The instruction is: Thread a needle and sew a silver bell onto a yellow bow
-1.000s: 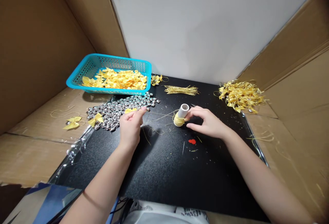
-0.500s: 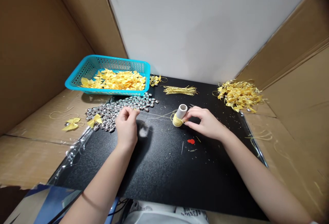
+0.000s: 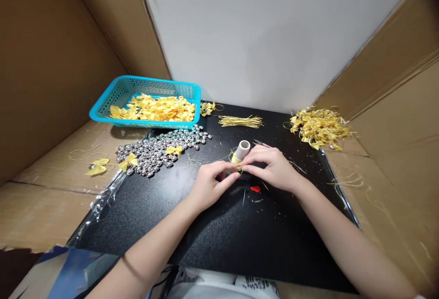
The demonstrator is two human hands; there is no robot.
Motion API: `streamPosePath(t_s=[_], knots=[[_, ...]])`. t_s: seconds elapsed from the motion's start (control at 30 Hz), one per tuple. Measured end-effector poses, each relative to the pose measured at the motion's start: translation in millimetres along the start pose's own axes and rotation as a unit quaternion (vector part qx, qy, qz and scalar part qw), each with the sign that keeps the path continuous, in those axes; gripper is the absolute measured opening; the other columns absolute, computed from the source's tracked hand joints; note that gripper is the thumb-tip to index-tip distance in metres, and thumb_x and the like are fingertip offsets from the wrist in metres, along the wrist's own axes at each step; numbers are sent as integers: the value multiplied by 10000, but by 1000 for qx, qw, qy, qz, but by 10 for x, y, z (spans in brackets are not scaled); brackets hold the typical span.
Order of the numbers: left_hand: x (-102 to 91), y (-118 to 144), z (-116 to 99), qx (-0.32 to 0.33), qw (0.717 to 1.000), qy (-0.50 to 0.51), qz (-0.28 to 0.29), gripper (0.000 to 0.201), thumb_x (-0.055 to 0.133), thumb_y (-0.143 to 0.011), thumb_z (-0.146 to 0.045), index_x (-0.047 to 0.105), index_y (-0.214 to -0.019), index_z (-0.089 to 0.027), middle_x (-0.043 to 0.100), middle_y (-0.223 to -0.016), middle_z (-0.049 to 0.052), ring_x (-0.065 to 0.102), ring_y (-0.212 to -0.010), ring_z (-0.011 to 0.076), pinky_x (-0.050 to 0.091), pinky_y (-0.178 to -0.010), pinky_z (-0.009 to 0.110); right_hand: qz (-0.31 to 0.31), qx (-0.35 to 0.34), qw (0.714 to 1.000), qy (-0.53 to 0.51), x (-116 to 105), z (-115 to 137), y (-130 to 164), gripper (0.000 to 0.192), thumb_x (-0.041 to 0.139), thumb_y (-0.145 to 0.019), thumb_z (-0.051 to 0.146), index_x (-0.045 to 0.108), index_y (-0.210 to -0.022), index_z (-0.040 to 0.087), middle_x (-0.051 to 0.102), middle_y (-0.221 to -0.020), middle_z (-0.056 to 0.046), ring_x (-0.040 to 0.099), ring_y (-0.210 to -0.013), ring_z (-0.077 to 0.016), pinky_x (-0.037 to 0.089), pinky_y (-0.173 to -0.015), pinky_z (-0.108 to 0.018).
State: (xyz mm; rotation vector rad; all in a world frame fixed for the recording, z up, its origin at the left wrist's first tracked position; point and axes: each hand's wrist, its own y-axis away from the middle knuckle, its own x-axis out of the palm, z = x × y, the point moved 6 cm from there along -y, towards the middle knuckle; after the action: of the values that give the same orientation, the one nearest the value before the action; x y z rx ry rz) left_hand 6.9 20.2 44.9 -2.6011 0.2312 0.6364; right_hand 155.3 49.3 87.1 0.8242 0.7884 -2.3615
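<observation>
I see both hands meet at the thread spool [image 3: 241,152] mid-mat: left hand [image 3: 210,185] pinches the gold thread [image 3: 206,161] at its base, right hand [image 3: 272,167] fingertips closed on the spool's yellow winding.

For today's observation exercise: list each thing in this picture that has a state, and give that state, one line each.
left hand: fingers pinched at the spool's base
right hand: fingertips meeting the left's by the spool
spool: tilted, little gold thread left on it
basket: partly filled with yellow bows
silver beads: heaped loose on the mat
cut threads: bundled, lying flat
scissors: lying behind the right hand
</observation>
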Motion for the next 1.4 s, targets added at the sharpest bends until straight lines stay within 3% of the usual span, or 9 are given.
streamPosePath(t_s=[0.1,0.27,0.67,0.9,1.03,1.13,1.27,1.4], knots=[[-12,-3,89,-61,997,43,-18,219,581,-895,-310,733,-824,-169,615,-591,-7,456,-502,97,350,-510,219,-10,-2,1000,-5,-24,3,-1,99,649,-883,240,737,-838,230,766,-881,-38,677,-833,-195,496,-816,-376],[-32,14,213,-130,987,97,-23,300,574,-879,-407,704,-804,-147,484,-527,-30,336,-452,82,245,-450,220,0,37,999,3,-107,-48,6,119,625,-882,235,705,-798,207,742,-869,-51,657,-825,-198,496,-805,-371],[-90,20,281,-149,985,67,-52,283,594,-850,-399,676,-731,-155,331,-482,-61,259,-456,81,184,-451,227,68,153,975,-145,-216,-442,75,140,545,-826,222,506,-696,189,606,-829,-25,541,-768,-157,444,-723,-305],[-121,11,210,-121,989,63,-56,242,628,-819,-367,736,-743,-164,251,-468,-73,198,-454,80,160,-453,245,20,171,983,-66,-382,-565,101,110,489,-753,194,478,-644,198,581,-750,-13,527,-748,-165,409,-677,-296],[-114,16,209,-122,989,64,-57,224,646,-804,-358,755,-743,-171,232,-471,-74,196,-459,82,165,-457,249,-48,144,986,-62,-528,-454,93,119,542,-771,223,508,-659,201,581,-727,-11,536,-717,-167,428,-680,-304],[-93,19,217,-128,988,68,-55,227,653,-796,-362,757,-743,-167,243,-470,-74,206,-458,83,173,-459,248,-27,103,989,-100,-374,-209,58,114,560,-826,287,589,-757,201,624,-760,-23,576,-721,-174,451,-670,-304],[-67,19,197,-124,989,71,-38,246,647,-801,-371,762,-750,-160,241,-472,-75,203,-460,81,172,-470,248,46,63,993,85,39,52,28,125,682,-804,278,678,-905,204,675,-747,-22,596,-670,-174,421,-651,-310],[-67,23,176,-120,990,74,-30,258,649,-804,-387,772,-778,-162,240,-470,-78,203,-461,81,181,-481,253,29,-3,983,184,196,116,24,142,589,-895,211,723,-847,201,746,-824,-57,650,-753,-201,404,-682,-324]])
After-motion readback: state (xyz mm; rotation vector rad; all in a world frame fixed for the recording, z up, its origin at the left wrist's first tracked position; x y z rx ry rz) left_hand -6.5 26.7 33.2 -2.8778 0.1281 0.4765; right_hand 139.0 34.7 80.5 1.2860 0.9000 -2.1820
